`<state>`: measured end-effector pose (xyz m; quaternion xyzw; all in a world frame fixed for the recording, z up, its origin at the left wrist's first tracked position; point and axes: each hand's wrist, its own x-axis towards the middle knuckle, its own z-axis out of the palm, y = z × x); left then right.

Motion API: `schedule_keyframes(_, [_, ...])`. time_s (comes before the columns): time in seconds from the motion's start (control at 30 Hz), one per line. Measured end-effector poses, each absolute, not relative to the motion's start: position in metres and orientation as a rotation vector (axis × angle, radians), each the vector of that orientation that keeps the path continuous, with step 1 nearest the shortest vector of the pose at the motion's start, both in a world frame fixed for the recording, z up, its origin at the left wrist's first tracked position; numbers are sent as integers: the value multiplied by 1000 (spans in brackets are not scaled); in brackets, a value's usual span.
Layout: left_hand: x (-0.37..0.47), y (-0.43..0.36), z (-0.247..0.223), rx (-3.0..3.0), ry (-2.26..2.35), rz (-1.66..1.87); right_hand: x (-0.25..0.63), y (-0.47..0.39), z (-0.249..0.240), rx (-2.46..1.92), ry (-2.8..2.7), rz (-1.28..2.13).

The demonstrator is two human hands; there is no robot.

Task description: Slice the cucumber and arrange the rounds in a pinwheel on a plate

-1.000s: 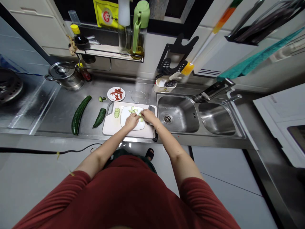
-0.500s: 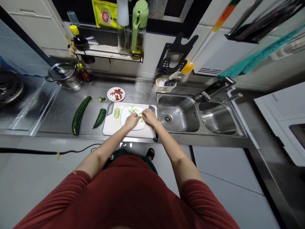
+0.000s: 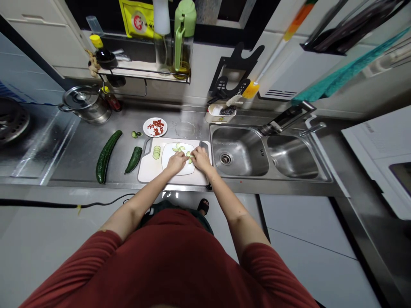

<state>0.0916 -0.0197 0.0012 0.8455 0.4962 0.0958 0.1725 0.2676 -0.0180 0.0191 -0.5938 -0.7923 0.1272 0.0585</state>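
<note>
A white plate [image 3: 170, 164] lies on the white cutting board [image 3: 147, 172], with thin pale green cucumber slices [image 3: 178, 148] on it. My left hand [image 3: 177, 162] and my right hand [image 3: 201, 158] meet over the plate's right part, both with fingers drawn together at the cucumber slices [image 3: 189, 160] there. A short overlapping row of cucumber slices [image 3: 156, 152] rests on the board left of the plate. Left of the board lie a cut cucumber piece [image 3: 133, 160], a whole cucumber [image 3: 107, 157] and small cucumber ends [image 3: 135, 134]. Behind the board stands a plate of chopped red pieces [image 3: 155, 127].
To the right is a double sink [image 3: 239, 152] with a faucet [image 3: 285, 119]. A lidded pot [image 3: 86, 105] stands at the back left. A caddy [image 3: 220, 114] sits by the wall, under hanging utensils. A shelf [image 3: 144, 71] holds bottles. A knife handle [image 3: 209, 187] shows at the board's corner.
The whole view has shifted slightly. Both hands stay over the plate's right side with hardly any visible movement.
</note>
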Motion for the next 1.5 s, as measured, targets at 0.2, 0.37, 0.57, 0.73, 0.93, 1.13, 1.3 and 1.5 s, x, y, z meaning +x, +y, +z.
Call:
schedule_keyframes(0.2, [91,-19,-1,2470,1396,277,271,-22,14,-1804,-2338,354])
schedule_keyframes(0.37, [91,-19,-2,2546,1386,254,275,-21,10,-1785,-2307,334])
schedule_keyframes(0.57, [91,-18,-1,2575,1367,208,275,-19,9,-1722,-2340,317])
schedule_keyframes(0.73, [91,-18,-1,2597,1356,211,277,-19,6,-1720,-2253,336])
schedule_keyframes(0.93, [91,-18,-3,2608,1352,218,280,-27,9,-1819,-2094,311])
schedule_keyframes(1.13, [91,-18,-4,2612,1361,226,276,-32,10,-1823,-2219,325])
schedule_keyframes(1.3, [91,-18,-5,2615,1360,219,275,-30,9,-1820,-2239,346])
schedule_keyframes(1.5, [90,-17,-6,2614,1334,224,275,-29,10,-1803,-2256,376])
